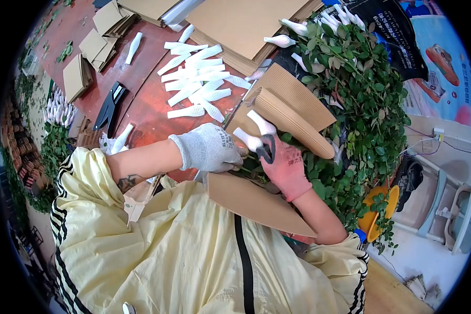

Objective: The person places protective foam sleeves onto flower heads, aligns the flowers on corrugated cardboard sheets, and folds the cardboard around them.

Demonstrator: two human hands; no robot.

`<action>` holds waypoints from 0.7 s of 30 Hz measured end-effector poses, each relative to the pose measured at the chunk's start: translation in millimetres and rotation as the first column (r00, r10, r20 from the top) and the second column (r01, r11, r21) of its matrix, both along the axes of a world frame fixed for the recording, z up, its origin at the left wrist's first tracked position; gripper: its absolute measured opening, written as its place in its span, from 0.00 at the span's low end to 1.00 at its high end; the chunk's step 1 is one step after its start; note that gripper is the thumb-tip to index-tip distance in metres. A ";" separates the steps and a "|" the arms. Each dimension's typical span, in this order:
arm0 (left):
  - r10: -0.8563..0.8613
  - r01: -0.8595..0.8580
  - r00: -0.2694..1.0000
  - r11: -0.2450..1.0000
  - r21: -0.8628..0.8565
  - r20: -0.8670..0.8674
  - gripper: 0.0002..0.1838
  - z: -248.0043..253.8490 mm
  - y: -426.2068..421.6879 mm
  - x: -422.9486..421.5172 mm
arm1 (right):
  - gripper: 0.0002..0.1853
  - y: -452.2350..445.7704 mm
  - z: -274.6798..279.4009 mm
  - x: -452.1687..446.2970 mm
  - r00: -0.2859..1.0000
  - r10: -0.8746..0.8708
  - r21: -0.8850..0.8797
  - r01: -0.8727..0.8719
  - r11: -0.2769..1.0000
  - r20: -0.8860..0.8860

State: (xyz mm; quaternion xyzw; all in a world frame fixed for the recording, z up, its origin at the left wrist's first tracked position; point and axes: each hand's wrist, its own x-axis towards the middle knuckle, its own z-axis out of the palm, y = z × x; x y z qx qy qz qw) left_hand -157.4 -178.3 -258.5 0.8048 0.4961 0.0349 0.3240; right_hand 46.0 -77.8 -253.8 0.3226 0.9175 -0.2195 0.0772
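My left hand (212, 149), in a grey knitted glove, is closed around green flower stems low on the work surface; its fingertips are partly hidden. My right hand (285, 166), in a pink glove with dark fingertips, pinches a flower (247, 139) just below its white foam net sleeve. Another netted flower (261, 123) lies right above it. Behind both hands, corrugated brown cardboard (283, 119) is bent over in a curl. A flat cardboard sheet (259, 204) sits between my hands and my body, under my right forearm.
Loose white foam net sleeves (199, 78) are piled on the red table (152, 112). A black stapler (111, 107) lies to the left, near small cardboard stacks (78, 78). Large cardboard sheets (240, 26) lie at the back. Leafy netted flowers (345, 89) are heaped at the right, above a yellow object (377, 214).
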 end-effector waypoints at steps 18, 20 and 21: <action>0.045 -0.041 0.998 0.995 -0.096 0.041 0.13 1.2 -3.0 1.8 | 0.25 -6.2 -33.1 9.9 0.996 0.089 0.187 -0.084 0.979 -0.017; 0.057 -0.065 0.991 0.996 0.060 0.124 0.10 -16.8 -6.9 2.6 | 0.26 -6.8 -30.8 12.2 0.994 0.106 0.232 -0.100 0.968 -0.014; 0.052 -0.097 0.977 0.973 0.211 0.209 0.08 -26.1 -9.6 2.8 | 0.26 -8.3 -29.3 13.0 0.993 0.121 0.275 -0.115 0.955 -0.008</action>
